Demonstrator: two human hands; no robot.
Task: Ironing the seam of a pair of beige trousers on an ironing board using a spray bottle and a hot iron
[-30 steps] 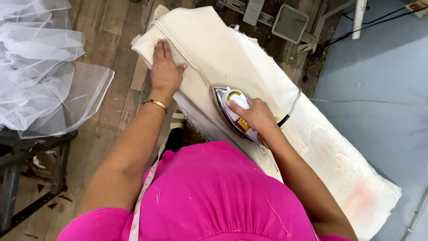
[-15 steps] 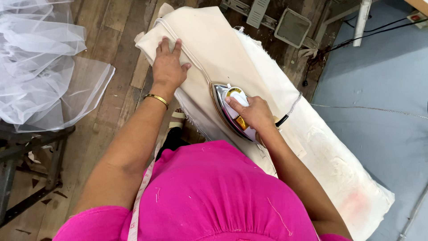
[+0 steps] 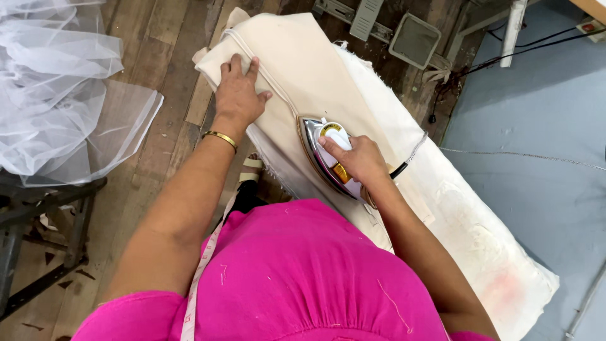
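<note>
At the far left a heap of sheer white netting (image 3: 57, 88) spills in stiff, gauzy folds over a dark metal frame (image 3: 38, 208), well apart from the work, above a floor of worn wooden planks (image 3: 158, 57). Next comes the left hand (image 3: 238, 95), laid flat and spread wide, palm down, on the cream cloth (image 3: 303, 63); it grips nothing and seems to press the fabric taut so it lies smooth ahead of the iron, a thin gold bangle (image 3: 220, 139) at its wrist. The cloth is a matte, heavy weave with a stitched seam running along its length, draped over a padded ironing board (image 3: 480, 252) whose white cover is rough, frayed at the edge and faintly stained pink toward its near right end. A pale measuring tape (image 3: 202, 265) hangs over the person's pink top. Just right of the flat hand, the iron (image 3: 328, 158) rests sole down on the cloth, its polished metal body pointed toward the seam. The right hand (image 3: 356, 161) is closed around the handle, the grip a firm one, and a black cord (image 3: 404, 167) trails from the heel. Further right lies smooth blue-grey floor (image 3: 536, 126).
</note>
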